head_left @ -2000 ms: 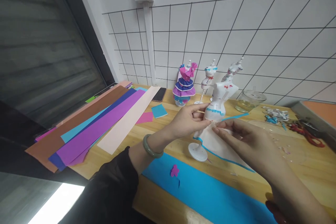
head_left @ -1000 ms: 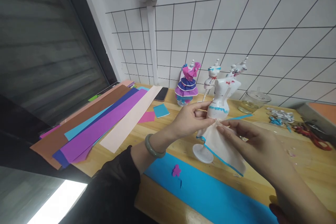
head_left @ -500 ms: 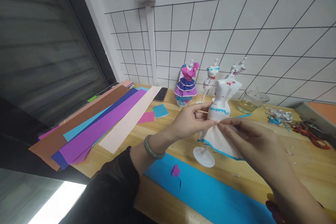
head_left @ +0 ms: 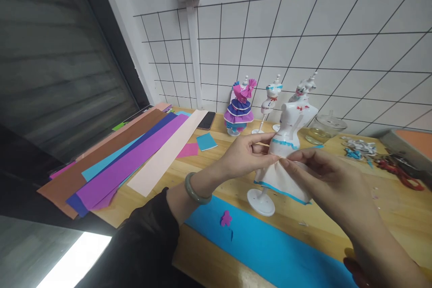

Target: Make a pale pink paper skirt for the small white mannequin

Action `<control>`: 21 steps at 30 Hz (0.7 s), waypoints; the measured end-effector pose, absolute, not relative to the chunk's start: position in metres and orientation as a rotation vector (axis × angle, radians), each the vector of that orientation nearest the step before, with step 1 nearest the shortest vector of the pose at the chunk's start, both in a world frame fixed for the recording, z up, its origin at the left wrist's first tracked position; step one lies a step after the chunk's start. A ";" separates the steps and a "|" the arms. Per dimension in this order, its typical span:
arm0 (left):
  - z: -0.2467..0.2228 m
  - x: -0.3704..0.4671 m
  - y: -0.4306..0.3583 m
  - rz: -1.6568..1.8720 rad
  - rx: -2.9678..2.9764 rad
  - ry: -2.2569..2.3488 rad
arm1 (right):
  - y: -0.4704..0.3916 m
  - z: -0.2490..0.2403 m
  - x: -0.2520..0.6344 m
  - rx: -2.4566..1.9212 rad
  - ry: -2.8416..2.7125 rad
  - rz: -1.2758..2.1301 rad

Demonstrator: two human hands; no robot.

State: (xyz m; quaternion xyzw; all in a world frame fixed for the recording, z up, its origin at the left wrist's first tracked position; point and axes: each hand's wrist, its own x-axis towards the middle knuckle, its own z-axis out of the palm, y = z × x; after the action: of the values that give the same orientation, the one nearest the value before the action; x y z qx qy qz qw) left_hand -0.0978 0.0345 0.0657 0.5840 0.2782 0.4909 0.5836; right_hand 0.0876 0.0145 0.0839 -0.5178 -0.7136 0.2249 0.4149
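Note:
A small white mannequin (head_left: 290, 121) on a round white base (head_left: 261, 202) leans to the right between my hands. Around its lower part hangs a white skirt (head_left: 275, 177) with a blue hem, and a blue trim circles the hips above it. My left hand (head_left: 248, 154), below a green bangle, pinches the skirt's top edge at the mannequin's left side. Close beside those fingertips, my right hand (head_left: 319, 177) pinches the same gathered edge. Its other fingers curl behind the skirt and are partly hidden.
Behind stand a mannequin in a pink and blue dress (head_left: 239, 110) and a barer one (head_left: 270, 99). Long coloured paper strips (head_left: 135, 157) lie left; a blue sheet (head_left: 263, 243) with a pink flower (head_left: 226, 218) lies in front. Right are a glass jar (head_left: 324, 128) and red-handled scissors (head_left: 401, 173).
The mannequin's upper body has tilted further to the right, and its base has shifted very slightly left. Both hands keep their pinch on the skirt's top edge.

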 end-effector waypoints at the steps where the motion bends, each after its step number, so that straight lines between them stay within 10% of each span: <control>1: 0.065 -0.098 0.034 1.144 1.367 0.650 | 0.015 0.085 0.087 -1.324 -1.780 0.581; 21: 0.063 -0.094 0.042 1.197 1.181 0.928 | 0.030 0.073 0.094 -1.247 -1.745 0.899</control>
State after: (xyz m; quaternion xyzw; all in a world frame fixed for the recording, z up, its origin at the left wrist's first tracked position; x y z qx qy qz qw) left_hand -0.0941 0.0416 0.0631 0.5040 0.3959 0.5105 0.5733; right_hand 0.0945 0.0302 0.0729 -0.4920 -0.6889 0.3548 0.3967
